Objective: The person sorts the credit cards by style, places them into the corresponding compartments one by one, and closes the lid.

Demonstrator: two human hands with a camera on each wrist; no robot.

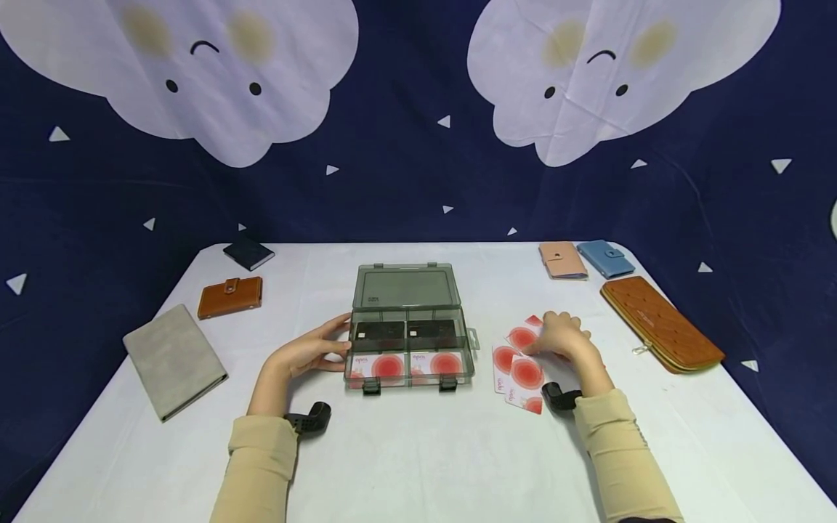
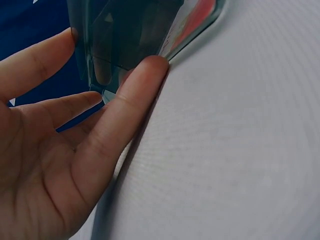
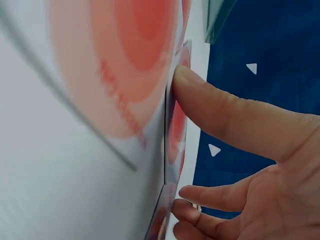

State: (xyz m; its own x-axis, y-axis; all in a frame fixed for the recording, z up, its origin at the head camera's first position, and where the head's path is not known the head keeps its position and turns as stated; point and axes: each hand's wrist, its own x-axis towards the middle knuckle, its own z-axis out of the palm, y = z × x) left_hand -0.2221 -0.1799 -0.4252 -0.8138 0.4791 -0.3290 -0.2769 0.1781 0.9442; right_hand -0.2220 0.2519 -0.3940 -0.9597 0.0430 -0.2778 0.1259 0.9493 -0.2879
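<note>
red-and-white cards point(image 1: 527, 373) lie loose on the tabletop point(image 1: 418, 450) at the right hand point(image 1: 564, 338), grasp unclear, while the left hand point(image 1: 316, 350), fingers unclenched, touches the box point(image 1: 408, 380) whose four compartments already hold cards: apparently partway done.

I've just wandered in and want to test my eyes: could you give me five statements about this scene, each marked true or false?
1. The box's lid is closed. False: the lid stands open, tipped back from the box.
2. The person's left grip touches the box. True.
3. The person's right grip is at the loose cards beside the box. True.
4. The blue wallet lies on the table's left side. False: the blue wallet lies at the far right, next to the pink wallet.
5. Inside the box, black cards lie farther from the person than the red-and-white cards. True.
</note>
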